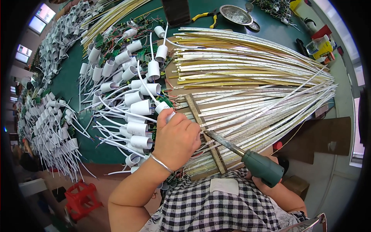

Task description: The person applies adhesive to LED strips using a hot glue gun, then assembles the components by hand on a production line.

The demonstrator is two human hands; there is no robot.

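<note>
My left hand (178,136), a bracelet at its wrist, is closed round a white cylindrical plastic cap (161,106) with a white cable. Part of the cap is hidden under the fingers. A soldering iron (262,167) with a dark green handle is gripped in my right hand (258,183), which the handle partly covers. Its metal tip points left and reaches close to the left fingertips, over the ends of the thin LED strips (239,112). Whether the tip touches anything is too small to tell. Beneath the tip, a narrow wooden bar (206,133) lies across the strips.
Many white caps with cables and green circuit boards (135,106) crowd the left of the green table (87,143). Behind the strips are yellow-handled pliers (205,16), a metal bowl (235,14) and a dark flat panel (176,12). A red stool (82,199) stands at the lower left.
</note>
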